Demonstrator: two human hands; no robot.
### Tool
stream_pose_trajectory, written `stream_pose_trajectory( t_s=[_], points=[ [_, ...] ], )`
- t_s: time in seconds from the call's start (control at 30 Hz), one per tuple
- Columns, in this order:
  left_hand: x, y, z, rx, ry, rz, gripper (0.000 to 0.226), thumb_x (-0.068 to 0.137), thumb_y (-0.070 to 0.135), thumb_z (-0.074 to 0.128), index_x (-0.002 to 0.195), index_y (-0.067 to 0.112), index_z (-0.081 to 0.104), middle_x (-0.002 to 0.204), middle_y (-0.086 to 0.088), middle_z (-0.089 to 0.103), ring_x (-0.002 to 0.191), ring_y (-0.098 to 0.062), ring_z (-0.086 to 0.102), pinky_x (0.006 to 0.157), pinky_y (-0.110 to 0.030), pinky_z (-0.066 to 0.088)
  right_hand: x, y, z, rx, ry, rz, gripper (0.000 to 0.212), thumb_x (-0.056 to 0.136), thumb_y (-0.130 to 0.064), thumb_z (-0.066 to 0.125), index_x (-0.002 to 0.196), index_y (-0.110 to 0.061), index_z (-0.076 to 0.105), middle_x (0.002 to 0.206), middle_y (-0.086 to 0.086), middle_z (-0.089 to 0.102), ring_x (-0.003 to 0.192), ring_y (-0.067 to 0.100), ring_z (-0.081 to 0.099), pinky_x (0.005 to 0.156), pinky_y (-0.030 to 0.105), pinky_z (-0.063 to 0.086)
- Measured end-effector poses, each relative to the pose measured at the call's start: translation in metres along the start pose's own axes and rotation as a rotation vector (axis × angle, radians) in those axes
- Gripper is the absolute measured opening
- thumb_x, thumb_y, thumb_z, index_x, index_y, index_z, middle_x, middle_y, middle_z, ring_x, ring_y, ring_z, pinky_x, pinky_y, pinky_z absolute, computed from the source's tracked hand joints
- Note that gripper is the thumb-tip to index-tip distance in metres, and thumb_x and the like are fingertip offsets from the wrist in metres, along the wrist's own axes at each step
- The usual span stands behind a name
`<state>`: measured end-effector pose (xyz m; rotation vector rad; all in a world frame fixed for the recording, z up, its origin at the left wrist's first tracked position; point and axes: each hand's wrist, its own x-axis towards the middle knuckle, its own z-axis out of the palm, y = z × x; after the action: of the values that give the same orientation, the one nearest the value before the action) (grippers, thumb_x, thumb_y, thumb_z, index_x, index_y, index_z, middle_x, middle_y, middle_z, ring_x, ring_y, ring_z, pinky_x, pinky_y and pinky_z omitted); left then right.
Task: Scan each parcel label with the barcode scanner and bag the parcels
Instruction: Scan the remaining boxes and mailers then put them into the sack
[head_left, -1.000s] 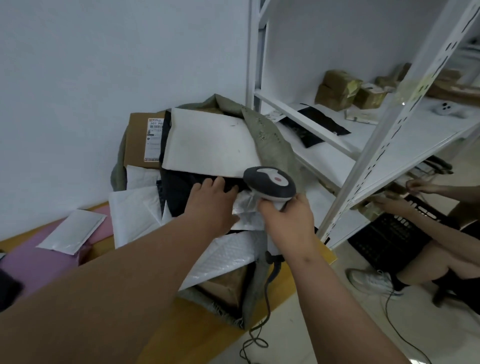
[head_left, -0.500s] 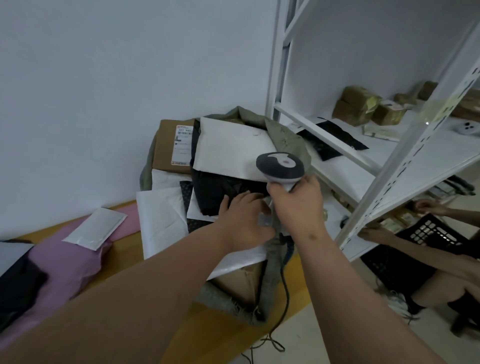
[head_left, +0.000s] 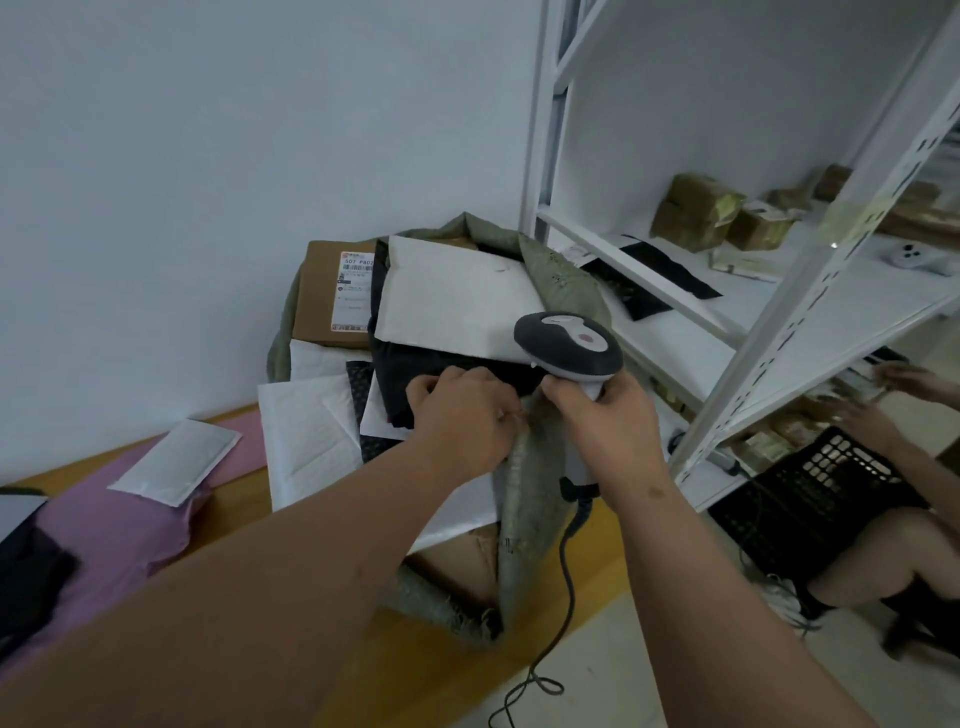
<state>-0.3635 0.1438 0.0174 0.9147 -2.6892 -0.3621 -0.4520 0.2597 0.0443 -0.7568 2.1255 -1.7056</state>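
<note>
Parcels (head_left: 457, 306) were steadied in the sack (head_left: 524, 499) by the left hand's (head_left: 462, 415) curled fingers, grip unclear, as the right hand (head_left: 608, 421) gripped the scanner (head_left: 569, 345), best aimed squarely at a label.

Sack (head_left: 524, 499) stuffed with parcels, sitting left of the shelving rack (head_left: 810, 322). Cardboard box (head_left: 322, 291) at the back of the pile, padded envelope (head_left: 452, 306) on top just right of it. Loose mailer (head_left: 176, 460) off to the left on the floor.
</note>
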Motion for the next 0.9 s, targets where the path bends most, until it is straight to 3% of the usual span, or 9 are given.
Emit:
stream_pose_trajectory(
  t_s=[0.07,0.2,0.3,0.43,0.53,0.6,0.7,0.77,0.9],
  points=[
    [0.004,0.0,-0.009,-0.008,0.082,0.022,0.021,0.092,0.033,0.049,0.096,0.035,0.07,0.103,0.01,0.062,0.108,-0.016,0.046,0.086,-0.036,0.017,-0.004,0.007,-0.006,0.076,0.048,0.026,0.014,0.088,-0.027,0.071,0.08,-0.027,0.06,0.08,-0.001,0.066,0.078,0.016,0.063,0.075,0.041,0.057],
    [0.019,0.012,-0.027,-0.029,0.042,0.012,0.019,0.097,0.03,0.04,0.094,0.032,0.059,0.084,0.008,0.065,0.096,-0.017,0.054,0.078,-0.035,0.014,-0.017,0.014,-0.01,0.199,0.05,0.036,0.006,0.083,-0.034,0.073,0.086,-0.033,0.067,0.086,0.001,0.073,0.092,0.027,0.069,0.083,0.059,0.057],
    [0.028,0.02,-0.033,-0.045,-0.008,-0.035,0.016,0.1,0.028,0.036,0.096,0.031,0.051,0.086,0.008,0.061,0.094,-0.019,0.056,0.084,-0.037,0.02,-0.024,0.02,-0.013,0.243,-0.002,0.014,0.017,0.084,-0.034,0.074,0.101,-0.033,0.071,0.097,-0.01,0.074,0.098,0.019,0.069,0.087,0.052,0.058],
    [0.034,0.022,-0.037,-0.055,-0.115,-0.078,0.015,0.094,0.012,0.044,0.097,0.027,0.047,0.098,0.005,0.055,0.101,-0.025,0.054,0.094,-0.041,0.037,-0.031,0.032,-0.012,0.254,-0.128,0.117,0.012,0.089,-0.024,0.073,0.094,-0.034,0.068,0.095,-0.008,0.073,0.094,0.017,0.068,0.085,0.041,0.058],
    [0.033,0.022,-0.035,-0.493,-0.159,-0.147,0.025,0.088,-0.005,0.041,0.09,0.017,0.054,0.082,-0.005,0.054,0.08,-0.023,0.054,0.064,-0.028,0.048,-0.032,0.037,-0.003,0.417,-0.168,0.275,0.036,0.087,-0.026,0.074,0.122,-0.022,0.065,0.112,0.002,0.072,0.103,0.021,0.068,0.089,0.041,0.057],
    [0.029,0.023,-0.039,-0.692,-0.168,-0.228,0.025,0.088,-0.011,0.042,0.089,0.009,0.057,0.074,-0.008,0.053,0.065,-0.018,0.05,0.048,-0.019,0.044,-0.029,0.038,0.003,0.442,-0.146,0.285,0.035,0.089,-0.022,0.071,0.123,-0.019,0.065,0.11,0.003,0.073,0.1,0.022,0.069,0.082,0.037,0.057],
    [0.029,0.023,-0.043,-0.879,-0.209,-0.279,0.021,0.087,-0.016,0.046,0.098,-0.003,0.059,0.078,-0.013,0.055,0.074,-0.023,0.056,0.071,-0.035,0.058,-0.02,0.036,0.007,0.453,-0.117,0.306,0.02,0.089,-0.022,0.071,0.109,-0.019,0.07,0.102,0.003,0.075,0.095,0.023,0.071,0.083,0.04,0.058],
    [0.028,0.022,-0.048,-0.935,-0.236,-0.299,0.023,0.087,-0.015,0.05,0.107,-0.009,0.059,0.089,-0.018,0.06,0.088,-0.029,0.063,0.091,-0.046,0.055,-0.014,0.031,0.007,0.451,-0.113,0.311,0.019,0.088,-0.022,0.071,0.107,-0.016,0.07,0.102,0.005,0.075,0.096,0.024,0.07,0.086,0.042,0.057],
    [0.023,0.016,-0.055,-0.903,-0.333,-0.257,0.03,0.084,-0.009,0.062,0.114,-0.004,0.06,0.112,-0.025,0.067,0.105,-0.028,0.066,0.099,-0.047,0.051,0.002,0.024,0.007,0.442,-0.116,0.287,0.035,0.08,-0.029,0.077,0.109,-0.011,0.07,0.104,0.009,0.074,0.098,0.027,0.069,0.091,0.047,0.057]
  ],
)
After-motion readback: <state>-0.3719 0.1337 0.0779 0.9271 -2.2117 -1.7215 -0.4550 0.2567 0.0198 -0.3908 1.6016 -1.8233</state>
